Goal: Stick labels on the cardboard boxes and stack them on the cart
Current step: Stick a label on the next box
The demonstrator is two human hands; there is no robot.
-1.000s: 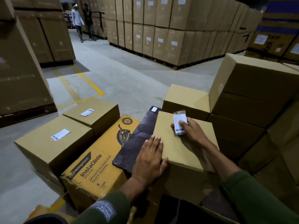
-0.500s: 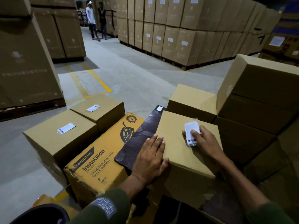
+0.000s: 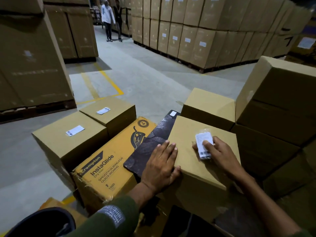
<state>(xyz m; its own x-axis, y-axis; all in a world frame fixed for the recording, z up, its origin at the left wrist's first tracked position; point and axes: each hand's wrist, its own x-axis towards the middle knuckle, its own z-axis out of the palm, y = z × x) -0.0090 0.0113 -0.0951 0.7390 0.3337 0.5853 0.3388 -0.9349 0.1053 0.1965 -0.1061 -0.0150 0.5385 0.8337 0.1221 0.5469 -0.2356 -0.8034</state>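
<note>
Pressing flat-fingered, right hand (image 3: pixel 217 151) holds label (image 3: pixel 203 144) lengthwise away on box (image 3: pixel 191 147); left hand (image 3: pixel 160 165) flat.

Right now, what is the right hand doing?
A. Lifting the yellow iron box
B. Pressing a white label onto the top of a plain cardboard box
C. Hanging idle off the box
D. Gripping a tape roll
B: the right hand lays fingers over the white label on the plain cardboard box, while the left hand rests flat on its near corner.

The label (image 3: pixel 203 144) print is too blurred to read, and the right hand (image 3: pixel 218 152) covers its lower part.
</note>
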